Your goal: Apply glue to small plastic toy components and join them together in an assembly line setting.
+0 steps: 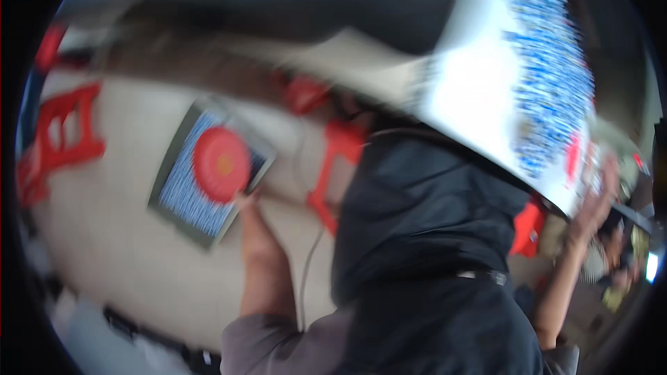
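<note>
Gripping the near rim of a round red dish (pixel 217 156), left hand (pixel 246 200): fingers closed on the edge, exact curl lost in blur. Dish is above an open box (pixel 164 170) of blue-and-white sticks (pixel 182 187), to the person's left; contact with them, cannot tell. Probably thin plastic: light, fairly stiff, smooth enough to slip; rim looks the best hold. Right hand (pixel 596 201) beside the right end of the white worktop (pixel 479 83); finger opening and any hold unclear.

Left hand (pixel 246 200) blurred at red dish (pixel 221 164) rim; right hand (pixel 595 205) blurred, grip unclear; blue-white pieces (pixel 552 73) smeared.
</note>
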### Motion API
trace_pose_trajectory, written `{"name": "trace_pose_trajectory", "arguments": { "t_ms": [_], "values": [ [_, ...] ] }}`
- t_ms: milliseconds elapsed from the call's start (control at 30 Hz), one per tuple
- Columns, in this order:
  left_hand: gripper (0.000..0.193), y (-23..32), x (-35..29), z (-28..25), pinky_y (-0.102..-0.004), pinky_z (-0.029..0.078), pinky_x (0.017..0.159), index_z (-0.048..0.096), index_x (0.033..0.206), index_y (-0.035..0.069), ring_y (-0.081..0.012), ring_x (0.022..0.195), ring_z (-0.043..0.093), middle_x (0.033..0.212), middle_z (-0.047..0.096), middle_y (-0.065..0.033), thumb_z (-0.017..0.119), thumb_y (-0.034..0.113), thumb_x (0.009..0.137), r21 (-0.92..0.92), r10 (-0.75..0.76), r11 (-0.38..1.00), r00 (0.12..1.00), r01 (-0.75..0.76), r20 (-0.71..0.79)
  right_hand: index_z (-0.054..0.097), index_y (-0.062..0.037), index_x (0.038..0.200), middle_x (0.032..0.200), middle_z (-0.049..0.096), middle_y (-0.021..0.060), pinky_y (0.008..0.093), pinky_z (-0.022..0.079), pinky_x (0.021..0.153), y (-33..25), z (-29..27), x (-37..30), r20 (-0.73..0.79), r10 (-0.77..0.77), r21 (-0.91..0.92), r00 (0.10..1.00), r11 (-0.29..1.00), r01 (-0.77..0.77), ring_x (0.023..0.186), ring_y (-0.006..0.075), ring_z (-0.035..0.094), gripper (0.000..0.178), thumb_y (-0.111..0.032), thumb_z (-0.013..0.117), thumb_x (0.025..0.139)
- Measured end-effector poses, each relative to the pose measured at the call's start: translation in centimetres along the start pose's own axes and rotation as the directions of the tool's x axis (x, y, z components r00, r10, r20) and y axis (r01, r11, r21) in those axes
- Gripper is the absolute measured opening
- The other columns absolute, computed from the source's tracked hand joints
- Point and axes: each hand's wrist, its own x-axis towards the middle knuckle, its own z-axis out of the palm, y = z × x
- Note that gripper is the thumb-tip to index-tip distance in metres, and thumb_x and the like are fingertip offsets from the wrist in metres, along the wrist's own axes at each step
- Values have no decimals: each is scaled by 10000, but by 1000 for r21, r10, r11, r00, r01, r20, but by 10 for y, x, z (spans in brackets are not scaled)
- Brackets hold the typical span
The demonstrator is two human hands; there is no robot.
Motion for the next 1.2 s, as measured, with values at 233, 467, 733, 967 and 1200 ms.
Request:
{"name": "trace_pose_trajectory", "arguments": {
  "t_ms": [233,467,733,967,1200],
  "values": [
    [327,-52,92,37,-371,461,661,545,944,35,-255,788,546,915,568,-98,564,216,672,-954,-74,188,972,233,223,399,-74,1198,1306,282,176,421,189,990,-21,54,-21,224,-38,149,974,989,5,1218,345,242,572,-186,621,683],
    [259,11,75,-15,-386,462,696,520,986,37,-258,822,540,954,547,-98,409,168,793,-729,-213,-522,760,443,614,412,-295,1211,1349,214,111,566,96,959,-79,81,20,420,-206,54,884,978,202,1240,362,152,520,-446,545,732],
    [444,98,-126,-183,-462,436,828,403,1144,18,-312,999,484,1093,485,-149,394,75,704,-877,-71,8,875,480,478,391,-254,1223,1336,246,96,494,113,997,-46,102,55,195,-224,167,955,967,193,1253,288,175,466,-322,526,783],
    [547,182,-305,-313,-422,456,790,356,1166,21,-307,959,508,1086,479,-139,408,5,622,-867,358,400,820,296,446,523,-83,1043,1159,466,129,397,293,934,57,91,42,-186,15,471,983,879,76,1118,294,394,293,-208,544,779],
    [583,292,-379,-232,-342,484,692,312,1213,63,-231,898,525,1096,460,-109,384,-63,649,-809,544,586,760,-42,355,580,-38,924,955,572,139,362,397,826,173,96,94,-197,177,453,964,889,-70,929,311,519,185,-92,503,764]
  ]
}}
